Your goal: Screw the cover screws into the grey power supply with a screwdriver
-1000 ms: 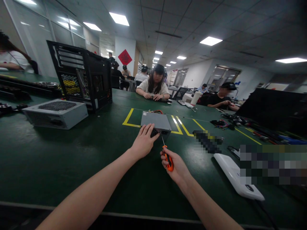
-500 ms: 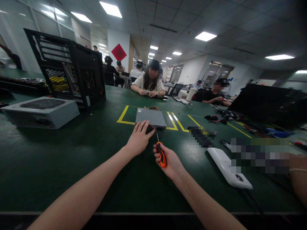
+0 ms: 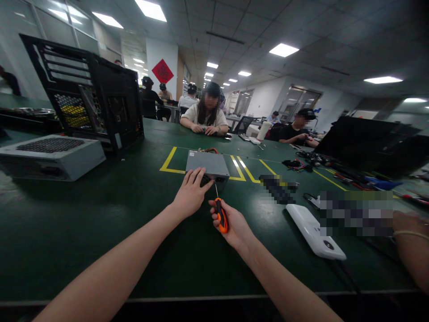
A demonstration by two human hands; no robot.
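A grey computer power supply [image 3: 208,164] lies on the green table ahead of me, its fan and socket side facing me. My left hand [image 3: 190,192] grips its near left edge, fingers over the top and thumb against the front face. My right hand [image 3: 233,223] is closed around the orange and black handle of a screwdriver [image 3: 221,217]. The thin shaft points up and away, and its tip meets the front face of the power supply just right of my left thumb. The screw itself is too small to make out.
On the left stand a black computer case [image 3: 117,107] and a second power supply [image 3: 53,156]. A white device [image 3: 315,232] with a cable lies to the right, near another person's arm [image 3: 412,246]. Cables [image 3: 308,156] lie farther back. A person [image 3: 208,112] sits opposite.
The whole view has shifted slightly, so most things sit a little farther left. Both hands, the screwdriver and the power supply keep about the same places relative to each other.
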